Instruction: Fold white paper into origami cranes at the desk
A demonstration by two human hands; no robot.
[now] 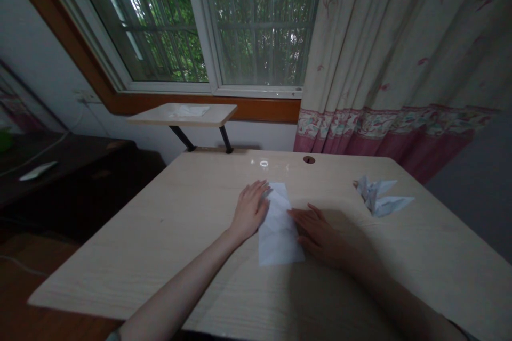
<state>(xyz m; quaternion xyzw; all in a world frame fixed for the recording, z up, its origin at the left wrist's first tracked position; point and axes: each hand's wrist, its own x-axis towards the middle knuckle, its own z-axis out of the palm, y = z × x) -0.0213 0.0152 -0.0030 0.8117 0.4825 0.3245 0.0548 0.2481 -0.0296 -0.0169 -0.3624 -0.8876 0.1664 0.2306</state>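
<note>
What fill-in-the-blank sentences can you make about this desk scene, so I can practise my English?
1. The left hand and the right hand both touch a folded white sheet of ____.
2. A white origami figure lies on the desk to the ____ of the hands.
3. The curtain has a ____ band along its lower edge.

Missing words: paper, right, pink.

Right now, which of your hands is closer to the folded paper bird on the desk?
Right. The right hand rests on the edge of the white paper, just left of the paper bird. The left hand is farther away, on the paper's other side.
</note>
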